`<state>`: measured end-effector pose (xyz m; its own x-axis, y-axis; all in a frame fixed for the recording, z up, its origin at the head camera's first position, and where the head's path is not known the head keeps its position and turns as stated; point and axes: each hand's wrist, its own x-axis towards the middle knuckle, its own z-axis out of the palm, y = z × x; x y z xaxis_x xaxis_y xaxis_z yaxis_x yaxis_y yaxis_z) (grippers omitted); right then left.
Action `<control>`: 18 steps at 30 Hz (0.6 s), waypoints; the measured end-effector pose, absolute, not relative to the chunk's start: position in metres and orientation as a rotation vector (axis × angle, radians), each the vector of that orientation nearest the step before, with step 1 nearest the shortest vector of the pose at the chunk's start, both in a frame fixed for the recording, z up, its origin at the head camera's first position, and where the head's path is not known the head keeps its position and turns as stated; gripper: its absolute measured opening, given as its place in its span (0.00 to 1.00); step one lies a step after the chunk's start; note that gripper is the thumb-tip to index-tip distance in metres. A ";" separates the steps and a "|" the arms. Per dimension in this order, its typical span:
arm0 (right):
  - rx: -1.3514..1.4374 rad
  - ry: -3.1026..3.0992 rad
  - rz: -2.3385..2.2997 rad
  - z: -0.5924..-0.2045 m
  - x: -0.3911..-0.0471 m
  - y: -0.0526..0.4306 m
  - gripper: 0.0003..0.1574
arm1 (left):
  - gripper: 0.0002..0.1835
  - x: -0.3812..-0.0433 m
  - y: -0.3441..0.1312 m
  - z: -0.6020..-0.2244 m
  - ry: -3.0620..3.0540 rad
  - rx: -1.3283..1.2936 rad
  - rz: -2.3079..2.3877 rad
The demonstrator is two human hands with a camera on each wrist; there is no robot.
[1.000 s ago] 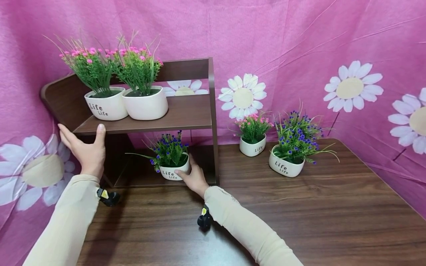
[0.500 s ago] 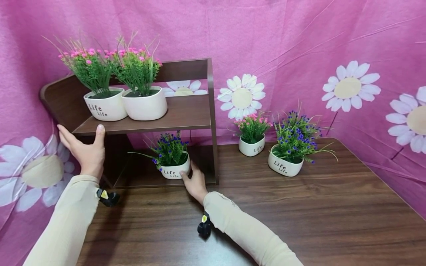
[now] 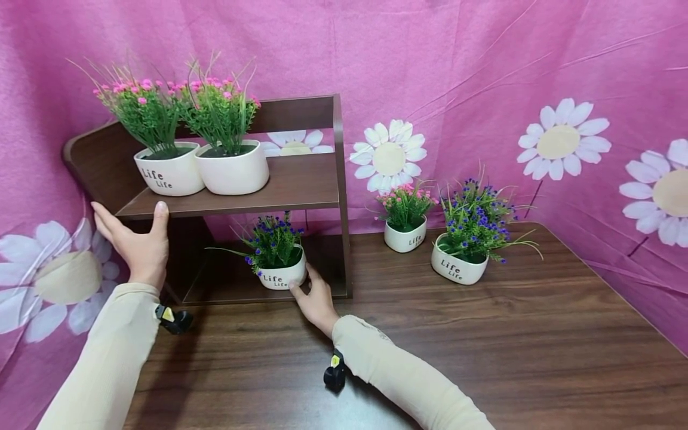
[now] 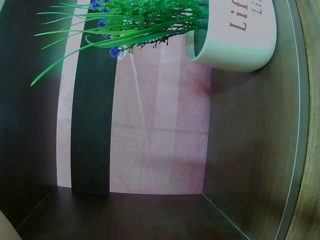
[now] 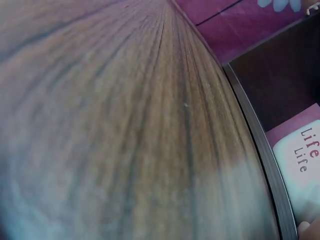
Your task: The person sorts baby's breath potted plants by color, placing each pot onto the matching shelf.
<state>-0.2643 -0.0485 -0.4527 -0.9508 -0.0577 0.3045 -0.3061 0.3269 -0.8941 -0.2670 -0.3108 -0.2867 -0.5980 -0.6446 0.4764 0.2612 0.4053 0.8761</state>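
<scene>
On the lower level of a dark brown wooden shelf unit (image 3: pixel 301 179) sits a white "Life" pot with blue flowers (image 3: pixel 279 272), upright near the front edge. My right hand (image 3: pixel 316 298) holds this potted plant at its right end, thumb on the front and fingers round the side. In the right wrist view only a fingertip (image 5: pixel 303 227) shows at the pot's base. My left hand (image 3: pixel 142 248) rests against the unit's left front edge, fingers and thumb extended. Two white pots with pink flowers, a left one (image 3: pixel 169 170) and a right one (image 3: pixel 232 168), stand on the upper shelf.
On the brown table (image 3: pixel 484 346), right of the unit, stand a small pink-flowered pot (image 3: pixel 405 236) and a larger blue-flowered pot (image 3: pixel 459 263). A pink curtain (image 3: pixel 457 71) with white daisies hangs behind. The unit's right side panel (image 3: pixel 344 203) rises close by my right hand.
The blue-flowered pot has shifted slightly right and back on the lower shelf. My right thumb has slid down toward the pot's lower right corner. My left hand stays in place.
</scene>
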 end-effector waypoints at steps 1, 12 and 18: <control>0.344 -2.368 1.692 -0.453 -0.264 -0.048 0.40 | 0.55 -0.267 -0.311 -0.287 -1.799 0.331 -1.320; 0.475 -2.393 1.755 -0.451 -0.266 -0.053 0.43 | 0.55 -0.267 -0.311 -0.286 -1.798 0.331 -1.309; 0.570 -2.447 1.692 -0.449 -0.266 -0.059 0.43 | 0.54 -0.264 -0.307 -0.284 -1.795 0.324 -1.302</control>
